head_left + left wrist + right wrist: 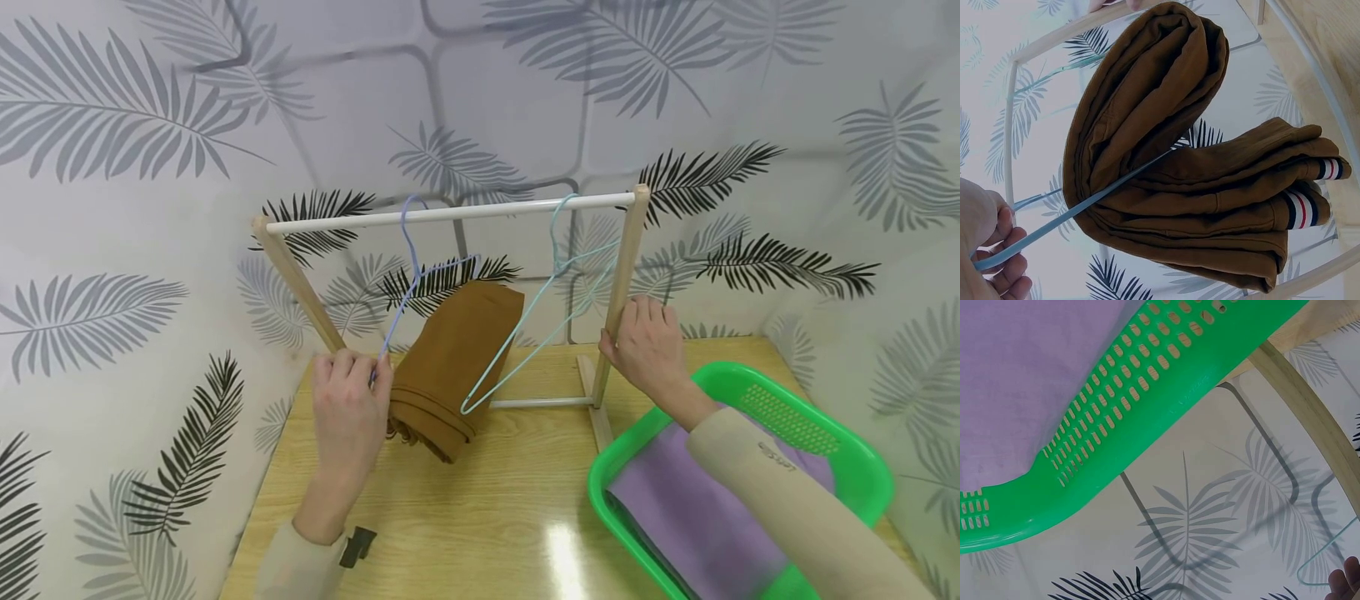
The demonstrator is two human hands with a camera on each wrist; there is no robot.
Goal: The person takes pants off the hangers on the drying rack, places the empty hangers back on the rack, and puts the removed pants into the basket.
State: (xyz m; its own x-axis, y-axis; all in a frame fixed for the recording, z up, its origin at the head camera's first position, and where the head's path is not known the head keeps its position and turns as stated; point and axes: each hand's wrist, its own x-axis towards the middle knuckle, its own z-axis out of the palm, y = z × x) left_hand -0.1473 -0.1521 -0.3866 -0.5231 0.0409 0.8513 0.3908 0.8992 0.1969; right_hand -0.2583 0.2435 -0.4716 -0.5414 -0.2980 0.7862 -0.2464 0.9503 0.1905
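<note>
My left hand grips the lower left corner of a blue clothes hanger, whose hook sits over the white rod of a small clothes rack. Draped in thick folds over this hanger is a brown garment. In the left wrist view, the garment hangs doubled over the hanger's bar, with white, red and navy striped bands at its ends. With curled fingers, my right hand holds the rack's right wooden post; only its fingertips show in the right wrist view.
A mint green hanger hangs bare on the rod, close to the right post. At the right of the wooden table stands a green basket with a folded purple cloth inside. Leaf-patterned wall covering surrounds the table.
</note>
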